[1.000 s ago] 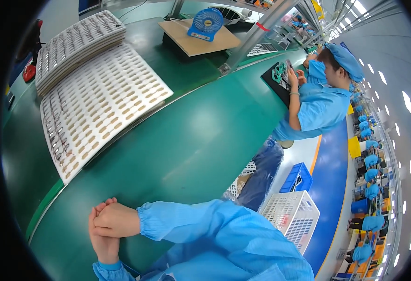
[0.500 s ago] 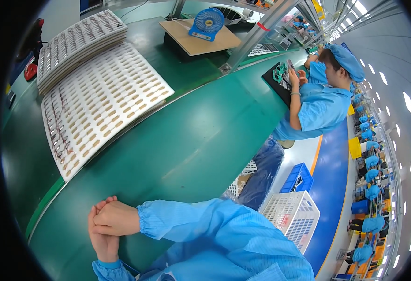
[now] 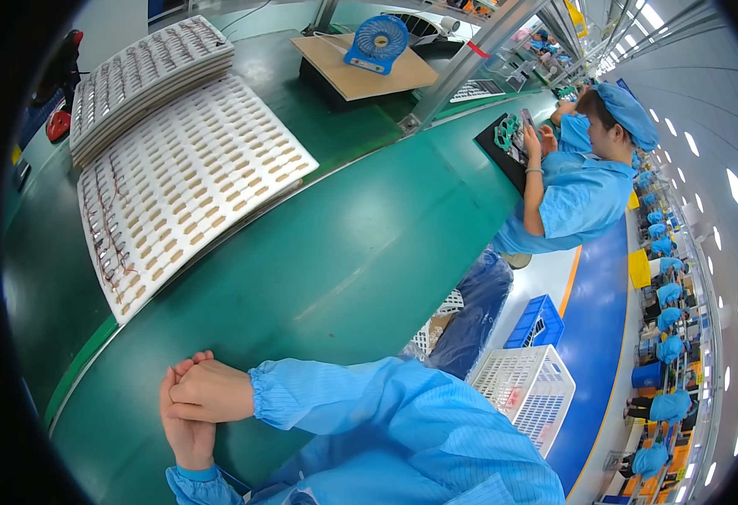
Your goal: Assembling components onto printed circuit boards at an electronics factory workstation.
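My right hand (image 3: 213, 392) lies over my left hand (image 3: 191, 439), the two clasped together low at the left over the green worktop (image 3: 327, 278). Both have bent fingers, each closed around the other. Anything between the palms is hidden. Beyond them is a white slotted tray (image 3: 209, 181). Thin dark-red wired parts (image 3: 115, 240) fill its left columns, while the other slots show tan. Neither hand touches the tray.
Behind the tray stands a stack of similar trays (image 3: 154, 103). A blue fan (image 3: 379, 44) sits on a brown board (image 3: 403, 77). At right, a co-worker (image 3: 575, 181) holds a phone-like object above a black tray (image 3: 504, 151). White (image 3: 537, 387) and blue crates (image 3: 541, 316) stand beside the bench.
The view has shifted very slightly, so the scene sits a little further right. My hands stay clasped in the same place.
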A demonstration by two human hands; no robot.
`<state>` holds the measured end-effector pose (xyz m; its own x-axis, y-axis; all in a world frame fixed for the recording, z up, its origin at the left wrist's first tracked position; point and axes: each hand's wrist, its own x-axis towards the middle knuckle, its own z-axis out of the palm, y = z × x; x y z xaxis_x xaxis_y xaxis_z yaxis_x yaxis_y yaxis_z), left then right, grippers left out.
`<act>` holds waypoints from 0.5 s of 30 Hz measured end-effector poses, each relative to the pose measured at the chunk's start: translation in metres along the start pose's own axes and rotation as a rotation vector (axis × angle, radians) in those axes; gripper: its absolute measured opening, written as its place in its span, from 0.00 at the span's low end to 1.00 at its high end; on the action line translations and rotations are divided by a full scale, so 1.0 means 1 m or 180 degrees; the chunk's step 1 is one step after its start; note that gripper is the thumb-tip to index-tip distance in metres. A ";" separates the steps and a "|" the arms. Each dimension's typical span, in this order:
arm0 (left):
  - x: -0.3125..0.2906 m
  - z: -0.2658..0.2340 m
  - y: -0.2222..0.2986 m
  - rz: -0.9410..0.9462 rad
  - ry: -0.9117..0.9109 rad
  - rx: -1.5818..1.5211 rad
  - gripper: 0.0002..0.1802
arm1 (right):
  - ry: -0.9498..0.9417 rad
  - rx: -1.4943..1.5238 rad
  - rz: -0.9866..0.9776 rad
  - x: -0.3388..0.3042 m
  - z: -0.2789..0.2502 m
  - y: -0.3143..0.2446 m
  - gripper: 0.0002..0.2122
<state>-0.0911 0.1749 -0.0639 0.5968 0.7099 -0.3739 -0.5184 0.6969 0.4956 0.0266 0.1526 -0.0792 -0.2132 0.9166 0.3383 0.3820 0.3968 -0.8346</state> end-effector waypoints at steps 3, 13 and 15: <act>0.000 -0.002 0.001 0.0001 -0.0047 0.0019 0.20 | -0.0007 -0.0003 -0.0012 0.001 0.000 -0.001 0.16; -0.001 0.002 0.004 -0.0019 -0.0174 0.0012 0.16 | 0.0040 -0.0033 -0.0062 0.002 -0.001 -0.003 0.15; -0.001 0.000 0.004 -0.0025 -0.0173 -0.0004 0.16 | 0.0023 -0.0030 -0.0057 0.002 -0.002 -0.004 0.15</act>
<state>-0.0936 0.1767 -0.0615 0.6331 0.6980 -0.3347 -0.5144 0.7024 0.4919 0.0261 0.1530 -0.0748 -0.2137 0.9097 0.3561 0.3867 0.4135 -0.8243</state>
